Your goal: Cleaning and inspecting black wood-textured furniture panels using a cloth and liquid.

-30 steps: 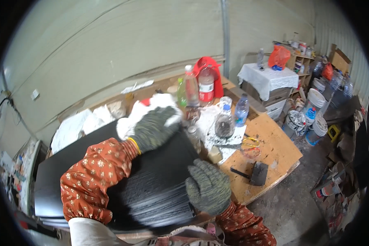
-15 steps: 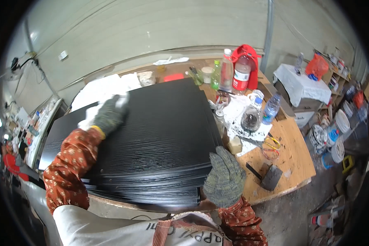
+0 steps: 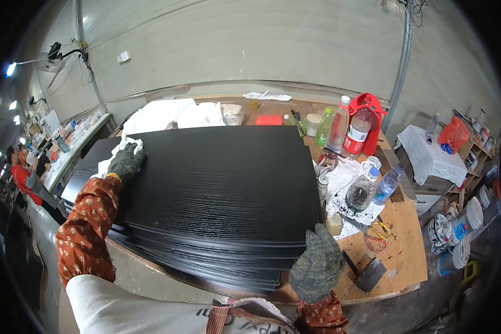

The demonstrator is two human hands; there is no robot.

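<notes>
My left hand (image 3: 127,162), in a grey-green knitted glove, is closed over a crumpled white cloth (image 3: 110,157). It presses the cloth onto the left part of a black wood-grain panel (image 3: 222,183), the top one of a stack of several black panels (image 3: 206,260). At the stack's front right corner rests my right hand (image 3: 317,266), gloved alike, its fingers stretched forward along the panel's edge. Its thumb is hard to make out. Just right of that hand lies a flat dark scraper (image 3: 367,274) with a black handle.
Bottles (image 3: 362,189), a stained white sheet (image 3: 339,186), yellow-and-red scissors (image 3: 378,236) and a pale block (image 3: 334,225) crowd the wooden table (image 3: 406,250) on the right. White cloths (image 3: 161,117) lie behind the stack. Buckets (image 3: 461,253) stand at right; another person (image 3: 23,181) is far left.
My left hand has wiped the cloth leftward over the panel. The whole view has shifted, placing the scene lower and further right. My right hand stays at the stack's corner.
</notes>
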